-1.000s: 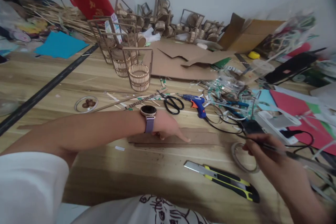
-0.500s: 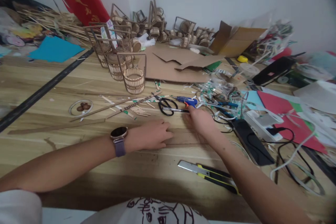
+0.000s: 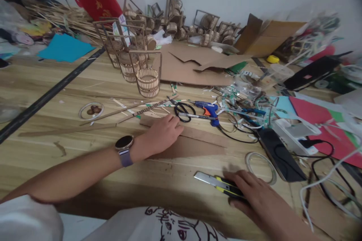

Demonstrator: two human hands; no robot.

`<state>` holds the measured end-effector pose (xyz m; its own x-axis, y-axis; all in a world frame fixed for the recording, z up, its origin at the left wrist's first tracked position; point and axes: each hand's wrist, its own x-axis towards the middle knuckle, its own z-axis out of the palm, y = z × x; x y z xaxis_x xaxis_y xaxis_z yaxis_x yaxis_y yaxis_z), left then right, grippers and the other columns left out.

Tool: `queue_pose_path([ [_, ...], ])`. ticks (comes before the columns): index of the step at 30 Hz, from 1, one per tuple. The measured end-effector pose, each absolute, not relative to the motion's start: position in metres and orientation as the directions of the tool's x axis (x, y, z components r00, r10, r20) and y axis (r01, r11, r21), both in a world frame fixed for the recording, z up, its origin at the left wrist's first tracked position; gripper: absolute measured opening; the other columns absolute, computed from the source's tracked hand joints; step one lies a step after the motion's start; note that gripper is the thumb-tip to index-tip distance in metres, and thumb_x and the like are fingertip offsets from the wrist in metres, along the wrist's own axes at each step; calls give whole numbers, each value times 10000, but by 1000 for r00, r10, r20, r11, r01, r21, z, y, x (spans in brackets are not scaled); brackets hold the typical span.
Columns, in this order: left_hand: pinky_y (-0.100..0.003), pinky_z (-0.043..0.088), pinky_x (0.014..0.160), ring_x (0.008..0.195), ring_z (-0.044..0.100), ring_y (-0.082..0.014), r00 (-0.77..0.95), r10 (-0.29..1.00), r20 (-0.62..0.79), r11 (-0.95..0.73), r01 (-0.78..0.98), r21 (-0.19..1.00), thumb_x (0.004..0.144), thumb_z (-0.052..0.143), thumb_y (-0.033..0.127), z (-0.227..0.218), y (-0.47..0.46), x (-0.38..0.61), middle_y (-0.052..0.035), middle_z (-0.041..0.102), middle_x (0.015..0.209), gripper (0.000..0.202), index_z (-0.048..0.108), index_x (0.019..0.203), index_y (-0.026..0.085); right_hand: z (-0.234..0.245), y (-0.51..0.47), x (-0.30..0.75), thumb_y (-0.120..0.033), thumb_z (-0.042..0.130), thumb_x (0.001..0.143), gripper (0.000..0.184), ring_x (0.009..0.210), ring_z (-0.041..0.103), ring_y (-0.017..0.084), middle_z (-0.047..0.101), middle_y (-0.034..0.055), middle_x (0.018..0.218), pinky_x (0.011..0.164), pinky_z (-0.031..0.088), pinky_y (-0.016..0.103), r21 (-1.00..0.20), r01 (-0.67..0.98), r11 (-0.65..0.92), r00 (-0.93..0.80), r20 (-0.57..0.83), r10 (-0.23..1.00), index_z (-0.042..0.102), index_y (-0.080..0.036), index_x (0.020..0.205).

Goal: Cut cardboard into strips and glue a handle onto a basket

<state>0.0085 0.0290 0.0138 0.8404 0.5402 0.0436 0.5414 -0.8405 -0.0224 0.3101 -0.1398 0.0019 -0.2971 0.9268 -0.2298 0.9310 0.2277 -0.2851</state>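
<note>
My left hand (image 3: 161,133), with a watch on its wrist, is closed at the edge of a cardboard strip (image 3: 203,135). The strip lies over a wider brown cardboard piece (image 3: 186,150), part of which the hand covers. At the lower right my right hand (image 3: 253,190) has its fingers around the handle of a yellow and black utility knife (image 3: 219,184). Its wide blade is out and points left. Just beyond the strip are black-handled scissors (image 3: 185,112), a pen (image 3: 195,116) and a blue glue gun (image 3: 207,108).
Small wooden-slat buckets (image 3: 148,83) with tall handles stand behind, near a large cardboard sheet (image 3: 169,69). A phone (image 3: 278,154), a white power strip (image 3: 294,135) and cables lie right. A tape ring (image 3: 80,112) with brown beads lies left.
My right hand has left the glue gun area and come down toward me onto the utility knife. My left hand's fingers have drawn together on the cardboard, and the view has shifted slightly.
</note>
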Motion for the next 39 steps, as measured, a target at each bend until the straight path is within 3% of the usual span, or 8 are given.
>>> queue_pose_path([
  [3,-418,469,866,984,569,-298,854,520,-27,-854,520,25,995,609,359,11,11,2,-127,649,998,253,674,974,116,0,-140,304,-214,645,813,276,949,716,303,729,117,1032,815,580,439,-328,924,196,-281,-235,930,693,-239,1084],
  [5,-411,473,870,1030,569,-316,828,559,-45,-827,561,38,900,726,488,7,0,-3,-153,653,1112,450,657,1109,97,4,-138,300,-219,617,809,200,870,713,272,707,102,985,762,574,399,-384,911,151,-264,-260,929,661,-231,1003],
  [9,-389,446,953,1100,563,-299,840,543,-14,-835,542,90,879,748,504,-7,-5,-16,-155,643,1236,604,588,1292,94,15,-135,293,-245,625,773,104,664,648,196,644,18,782,604,512,306,-525,851,-12,-190,-329,925,545,-245,839],
  [15,-381,414,1000,1185,533,-295,867,498,17,-847,482,224,921,713,435,-20,8,-40,-130,623,1322,518,588,1336,151,26,-121,278,-609,612,878,387,560,597,121,606,-21,773,520,462,249,-797,467,-384,-286,-547,787,541,-229,898],
  [19,-397,418,1002,1192,524,-308,873,487,15,-852,471,231,911,724,423,-20,12,-46,-132,622,1333,548,580,1366,153,22,-117,262,-815,504,846,607,557,578,108,621,-10,773,543,444,255,-800,308,-515,-289,-594,751,524,-214,930],
  [24,-400,404,1043,1213,513,-304,880,474,15,-857,457,237,902,742,396,-22,15,-47,-135,617,1362,568,574,1380,141,19,-122,248,-838,638,730,682,555,540,94,565,-51,768,530,495,247,-710,124,-694,-219,-701,678,523,-256,1067],
  [34,-427,408,1098,1296,505,-314,890,456,11,-852,433,296,882,765,330,-19,24,-52,-152,612,1385,567,576,1379,134,26,-118,254,-637,722,817,636,599,571,106,577,-27,799,566,472,240,-722,29,-691,-402,-642,653,521,-265,1292],
  [39,-467,373,1150,1380,458,-337,904,428,25,-866,401,300,885,760,305,-16,25,-52,-171,602,1397,545,584,1369,130,31,-86,264,-550,695,871,561,646,553,102,643,57,1029,571,495,252,-847,158,-507,-453,-518,725,556,-235,1314],
])
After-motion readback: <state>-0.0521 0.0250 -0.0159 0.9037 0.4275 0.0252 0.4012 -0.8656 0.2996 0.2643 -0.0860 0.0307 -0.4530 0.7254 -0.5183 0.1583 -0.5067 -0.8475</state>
